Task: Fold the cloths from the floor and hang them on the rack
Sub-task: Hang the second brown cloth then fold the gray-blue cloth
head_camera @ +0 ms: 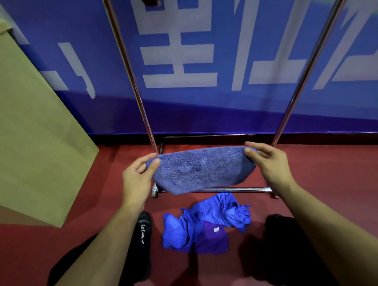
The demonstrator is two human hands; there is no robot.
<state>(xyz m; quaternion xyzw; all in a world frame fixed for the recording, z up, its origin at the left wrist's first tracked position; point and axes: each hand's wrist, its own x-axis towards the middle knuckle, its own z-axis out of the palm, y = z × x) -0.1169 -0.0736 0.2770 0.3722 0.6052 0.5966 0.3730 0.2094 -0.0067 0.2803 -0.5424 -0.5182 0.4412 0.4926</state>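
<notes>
Blue banner with large white characters covers the rear wall down to the floor line. Red floor runs beneath everything. Tan cardboard box stands at the left, its near corner resting on the floor. Metal rack: two polished uprights rise from a low base bar and spread apart toward the top of the view; dark items hang at the very top, too cropped to identify. Both forearms of the person reach forward from the bottom corners. Purple-blue terry cloth, folded, is held up in the air in front of the rack's base, stretched between the two hands, its lower edge sagging in a curve over the base bar. Pile of cloths, bright blue with a darker purple piece bearing a small white tag, lies crumpled on the floor just before the rack, between the person's black shoes. Left hand pinches the cloth's left upper corner, thumb in front and fingers curled behind. Right hand pinches the right upper corner likewise.
</notes>
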